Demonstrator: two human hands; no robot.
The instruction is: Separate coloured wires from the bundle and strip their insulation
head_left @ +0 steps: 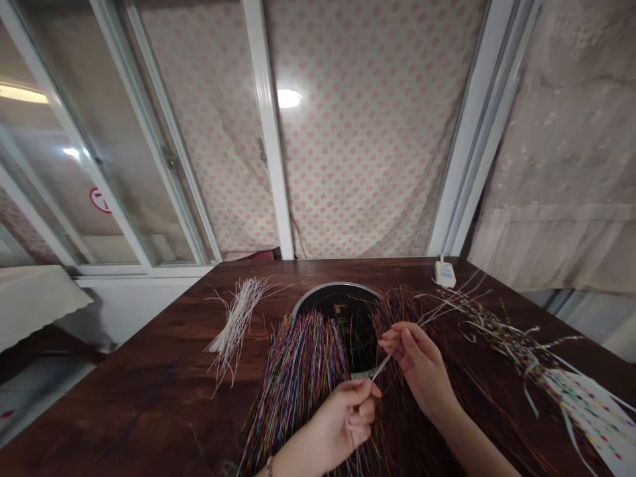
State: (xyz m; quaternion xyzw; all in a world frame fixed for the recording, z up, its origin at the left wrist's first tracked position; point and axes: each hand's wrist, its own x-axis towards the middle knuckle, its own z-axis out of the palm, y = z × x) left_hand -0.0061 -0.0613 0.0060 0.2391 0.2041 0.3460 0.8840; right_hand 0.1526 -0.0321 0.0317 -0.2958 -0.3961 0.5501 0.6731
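My left hand [345, 421] is closed, with thumb and fingers pinching one end of a thin bundle of white strands [381, 366]. The same strands pass up through my right hand [417, 361], whose thumb and fingers are pinched on them, and their far ends fan out to the upper right. Below and left of my hands lies a thick bundle of multicoloured strands [303, 371]. A darker multicoloured bundle [402, 308] is behind and beneath my right hand. Both bundles overlap a round black object with a silver rim [342, 286].
A pile of white strands [241, 315] lies on the left of the dark wooden table [163, 371]. Patterned strips [517, 344] and a dotted white sheet [596, 411] are on the right. A small white box [444, 273] stands at the back, before the curtained windows.
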